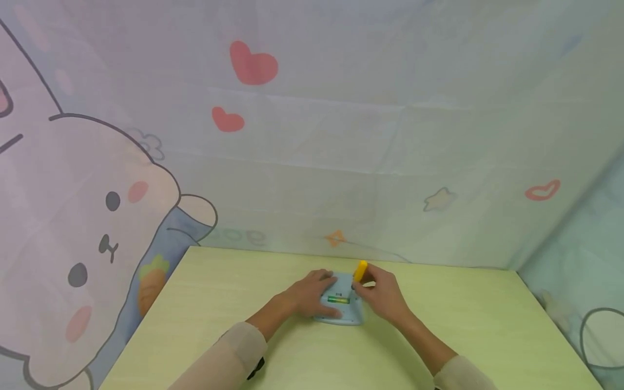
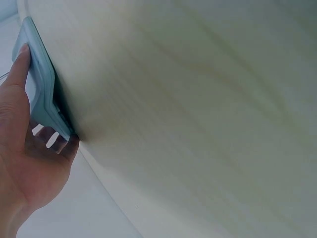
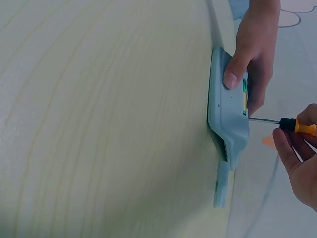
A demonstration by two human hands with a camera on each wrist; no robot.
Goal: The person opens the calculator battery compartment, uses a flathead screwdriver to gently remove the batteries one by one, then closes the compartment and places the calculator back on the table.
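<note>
A light-blue plastic device (image 1: 347,313) lies on the table, its uncovered battery slot holding a green battery (image 1: 338,299). My left hand (image 1: 308,294) holds it down at its left side, thumb on the upper face and fingers at the far edge in the left wrist view. With bent fingers, my right hand (image 1: 385,295) grips a screwdriver (image 1: 361,271) by its yellow handle. In the right wrist view the thin metal shaft (image 3: 265,120) stands upright from the device's face, near the battery; its tip is hidden.
A narrow light-blue piece (image 3: 221,184) shows beside the device in the right wrist view. The pale wood-grain table (image 1: 234,276) ends against a cloth backdrop (image 1: 312,179) printed with hearts and a rabbit.
</note>
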